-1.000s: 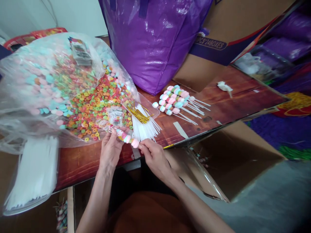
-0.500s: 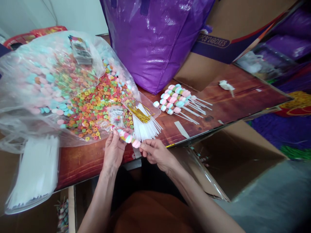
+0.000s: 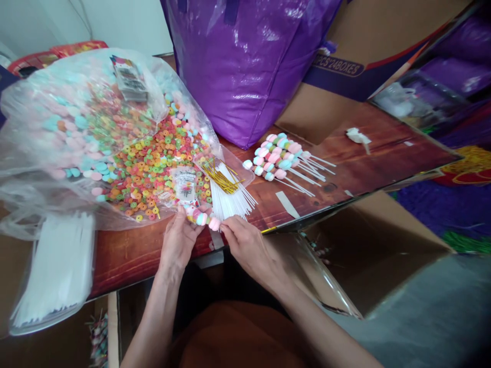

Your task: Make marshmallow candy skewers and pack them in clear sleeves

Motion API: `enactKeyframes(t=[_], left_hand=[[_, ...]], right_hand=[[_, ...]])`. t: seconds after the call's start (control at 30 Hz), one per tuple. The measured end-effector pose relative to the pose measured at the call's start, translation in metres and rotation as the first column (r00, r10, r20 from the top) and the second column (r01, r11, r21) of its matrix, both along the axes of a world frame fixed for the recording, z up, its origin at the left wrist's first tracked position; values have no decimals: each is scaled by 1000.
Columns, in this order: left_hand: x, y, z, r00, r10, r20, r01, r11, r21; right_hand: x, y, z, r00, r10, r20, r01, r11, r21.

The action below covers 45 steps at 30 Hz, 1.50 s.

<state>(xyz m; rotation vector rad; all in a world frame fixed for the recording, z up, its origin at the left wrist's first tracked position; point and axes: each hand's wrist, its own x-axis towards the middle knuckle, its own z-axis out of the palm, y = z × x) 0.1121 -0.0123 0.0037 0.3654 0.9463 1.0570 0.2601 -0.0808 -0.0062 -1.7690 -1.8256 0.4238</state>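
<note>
Both hands meet at the table's near edge over a candy skewer (image 3: 202, 219) of pink, white and blue marshmallow pieces. My left hand (image 3: 177, 241) pinches its left part. My right hand (image 3: 245, 247) pinches the pink end piece with thumb and forefinger. Just behind them lies a bundle of white sticks (image 3: 230, 198) with gold twist ties (image 3: 218, 177) in a clear bag. A large clear bag of coloured ring candies (image 3: 146, 168) and pastel marshmallows spreads to the left. Several finished skewers (image 3: 282, 158) lie on the wooden table (image 3: 364, 163) to the right.
A big purple bag (image 3: 245, 66) stands at the back. Cardboard boxes (image 3: 360, 51) sit behind it, and an open box (image 3: 364, 250) is below the table edge on the right. A clear pack of white sticks (image 3: 53, 271) hangs off the left. White scraps (image 3: 356, 136) lie on the table.
The skewer and both hands have shifted only slightly; my right hand's fingers have closed back onto the pink end piece after drawing a little away.
</note>
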Motion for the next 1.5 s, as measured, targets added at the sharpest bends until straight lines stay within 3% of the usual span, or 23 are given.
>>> enactKeyframes(t=[0.23, 0.43, 0.7, 0.83, 1.07, 1.23, 1.5], left_hand=[[2, -2, 1, 998, -5, 57, 7, 999, -42], [10, -9, -1, 1000, 22, 15, -23, 999, 46], [6, -7, -5, 1000, 23, -6, -23, 999, -31], [7, -7, -3, 999, 34, -10, -34, 999, -43], [15, -15, -5, 998, 44, -35, -42, 997, 61], [15, -17, -8, 997, 21, -68, -16, 997, 81], [13, -28, -16, 928, 135, -348, -62, 975, 212]], right_hand=[[3, -2, -4, 972, -33, 234, -25, 971, 239], [-8, -3, -7, 938, -86, 336, -45, 931, 362], [-1, -2, -11, 970, -28, 242, -45, 956, 291], [0, -3, -12, 957, -56, 285, -46, 940, 338], [-7, -3, -7, 927, -46, 372, -117, 907, 404], [-4, -2, -10, 960, -36, 276, -72, 925, 373], [-2, -2, -18, 982, -124, 145, 56, 913, 404]])
